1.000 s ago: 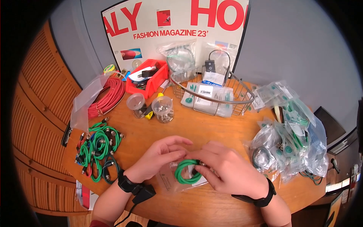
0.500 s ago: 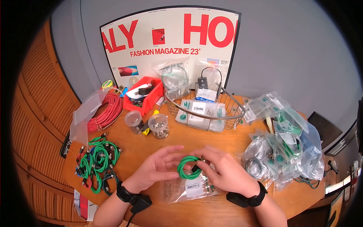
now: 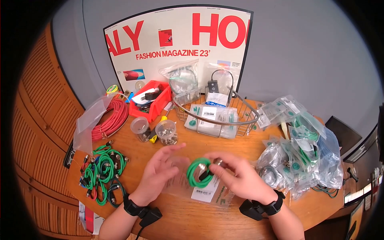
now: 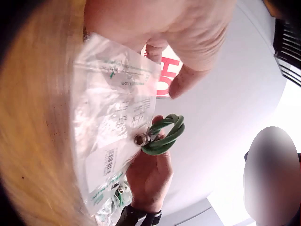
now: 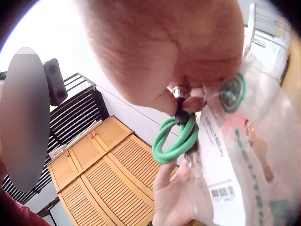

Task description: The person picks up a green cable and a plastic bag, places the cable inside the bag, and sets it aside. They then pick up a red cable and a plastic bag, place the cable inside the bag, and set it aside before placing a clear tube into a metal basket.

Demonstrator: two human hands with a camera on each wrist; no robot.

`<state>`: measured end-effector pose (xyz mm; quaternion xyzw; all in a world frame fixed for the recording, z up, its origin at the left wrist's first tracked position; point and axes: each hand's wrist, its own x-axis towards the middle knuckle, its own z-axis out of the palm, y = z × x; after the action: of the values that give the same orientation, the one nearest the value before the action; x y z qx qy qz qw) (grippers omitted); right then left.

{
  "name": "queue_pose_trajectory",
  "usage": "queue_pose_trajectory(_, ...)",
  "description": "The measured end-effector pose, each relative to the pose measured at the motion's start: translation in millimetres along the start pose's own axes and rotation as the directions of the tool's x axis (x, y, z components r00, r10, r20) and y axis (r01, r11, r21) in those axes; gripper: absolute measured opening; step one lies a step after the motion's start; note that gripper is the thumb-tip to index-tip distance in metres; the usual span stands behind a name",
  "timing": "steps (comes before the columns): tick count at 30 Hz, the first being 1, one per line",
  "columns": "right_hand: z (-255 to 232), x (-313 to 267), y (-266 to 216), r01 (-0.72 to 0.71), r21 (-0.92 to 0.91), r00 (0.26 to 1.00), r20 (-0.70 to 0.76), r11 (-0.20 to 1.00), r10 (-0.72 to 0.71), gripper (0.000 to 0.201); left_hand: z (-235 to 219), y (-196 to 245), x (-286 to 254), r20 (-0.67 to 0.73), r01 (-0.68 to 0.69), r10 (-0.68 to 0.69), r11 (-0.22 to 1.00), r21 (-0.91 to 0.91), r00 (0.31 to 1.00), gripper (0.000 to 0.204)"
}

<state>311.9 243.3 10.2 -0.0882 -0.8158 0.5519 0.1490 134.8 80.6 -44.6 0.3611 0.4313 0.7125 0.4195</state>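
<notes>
Head view, green cable (image 3: 193, 180), "FASHION MAGAZINE" poster (image 3: 180, 38)

The poster (image 3: 176, 66) has words too tiny to read, and the right wrist view cuts off the plastic bag (image 5: 256, 162).

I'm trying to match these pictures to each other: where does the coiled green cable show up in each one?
Head: the coiled green cable is below centre, slightly right, at the right hand's fingers.
Left wrist: slightly right of and below centre.
Right wrist: slightly right of and below centre, beneath the fingers.
Shared landmark: the white barcode label, below the cable, lower left of it, and right of it, respectively.
</notes>
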Motion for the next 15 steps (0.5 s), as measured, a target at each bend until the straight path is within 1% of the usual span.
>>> queue_pose_trajectory(1, -1, 0, 0, -0.021, 0.046, 0.997, -0.075, 0.999, 0.025, 0.026, 1, 1, -1, 0.000, -0.001, 0.001, 1.000, 0.001, 1.000, 0.061)
queue_pose_trajectory(2, 0, 0, 5, -0.029, 0.137, 0.988, -0.145, 0.990, 0.049, 0.026, 3, 2, -1, -0.016, -0.007, 0.006, 0.997, -0.071, 1.000, 0.067)
queue_pose_trajectory(3, 2, 2, 11, 0.019, 0.157, 0.976, -0.219, 0.987, 0.016, 0.027, 4, 2, -2, -0.032, -0.014, 0.010, 0.990, -0.142, 0.999, 0.074)
queue_pose_trajectory(5, -1, 4, 11, -0.011, 0.267, 0.958, -0.274, 0.964, 0.087, 0.029, 8, 0, -2, -0.055, -0.007, -0.002, 0.985, -0.172, 0.998, 0.078)
queue_pose_trajectory(6, -2, 5, 10, -0.010, 0.267, 0.957, -0.276, 0.964, 0.086, 0.029, 10, -1, -2, -0.080, -0.001, -0.016, 0.979, -0.205, 0.997, 0.083)
queue_pose_trajectory(7, -2, 5, 8, -0.022, 0.303, 0.955, -0.277, 0.953, 0.110, 0.029, 12, -1, -2, -0.080, -0.001, -0.016, 0.979, -0.204, 0.997, 0.083)
queue_pose_trajectory(9, 0, 4, 6, -0.034, 0.340, 0.952, -0.275, 0.940, 0.134, 0.030, 15, -2, -3, -0.140, 0.102, -0.125, 0.982, -0.161, 0.982, 0.082)
queue_pose_trajectory(10, 3, 5, 5, -0.014, 0.381, 0.952, -0.277, 0.925, 0.128, 0.030, 14, -4, -3, -0.140, 0.102, -0.125, 0.982, -0.160, 0.982, 0.082)
queue_pose_trajectory(11, 4, 5, 4, 0.007, 0.421, 0.952, -0.279, 0.907, 0.123, 0.030, 11, -7, -2, -0.185, 0.098, -0.123, 0.985, -0.141, 0.975, 0.080)
queue_pose_trajectory(12, 3, 4, 4, 0.007, 0.422, 0.952, -0.280, 0.907, 0.123, 0.030, 9, -9, -2, -0.230, 0.094, -0.120, 0.988, -0.121, 0.966, 0.079)
queue_pose_trajectory(13, 1, 3, 4, -0.001, 0.400, 0.947, -0.294, 0.917, 0.129, 0.030, 7, -8, -2, -0.229, 0.094, -0.120, 0.988, -0.121, 0.966, 0.079)
queue_pose_trajectory(15, -2, 3, 5, -0.011, 0.379, 0.942, -0.307, 0.925, 0.137, 0.030, 2, -5, -1, -0.256, 0.027, -0.016, 0.999, 0.038, 0.967, 0.077)
